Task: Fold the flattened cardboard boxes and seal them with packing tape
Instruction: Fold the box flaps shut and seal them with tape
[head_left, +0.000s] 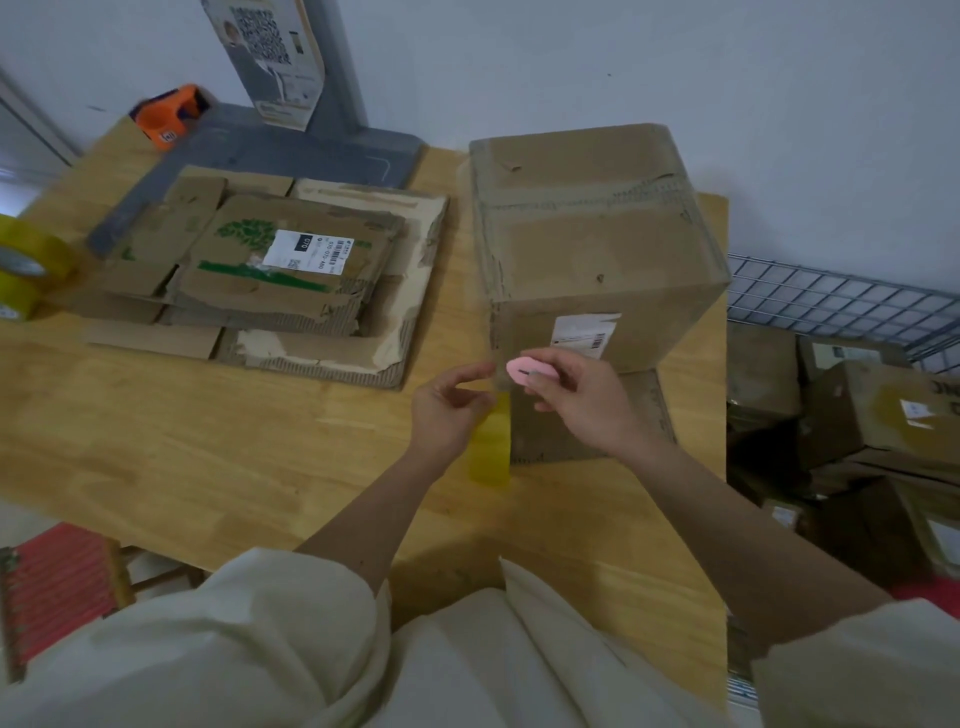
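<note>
A folded cardboard box (597, 244) stands on the wooden table (208, 426), taped across its top, with a white label on the near face. A strip of yellow packing tape (491, 441) hangs down from the box's near left corner. My left hand (449, 410) pinches the top of that strip. My right hand (576, 397) grips a small pink cutter (524, 370) held against the box's corner, just above the strip. A pile of flattened cardboard boxes (270, 270) lies to the left. A yellow tape roll (26, 265) sits at the table's left edge.
An orange tape dispenser (169, 117) sits at the back left beside a grey stand (311, 140). Right of the table are a wire rack (841, 296) and several stacked boxes (857, 415). A red slatted stool (57, 587) stands at the lower left.
</note>
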